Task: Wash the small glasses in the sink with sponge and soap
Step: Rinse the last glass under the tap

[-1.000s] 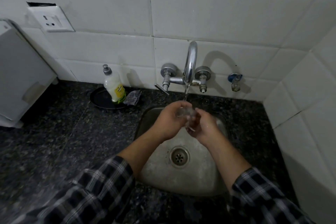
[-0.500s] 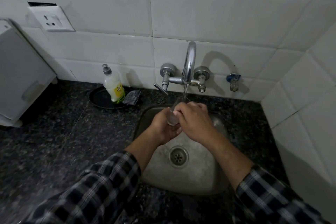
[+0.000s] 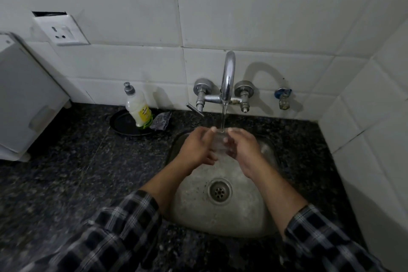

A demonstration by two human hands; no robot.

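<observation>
Left hand (image 3: 197, 149) and right hand (image 3: 244, 148) share a curled grip on a small clear glass (image 3: 219, 144) under running water (image 3: 223, 117); wet, it could slip and crack.

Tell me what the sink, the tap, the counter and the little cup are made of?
Sink: probably stainless steel, dull grey with a soft sheen and water spots.
Tap: shiny metal, likely chrome-plated; it mirrors the light.
Countertop: looks like polished granite, black with pale speckles.
Small glass: clear glass, maybe plastic; fingers show through it.
</observation>
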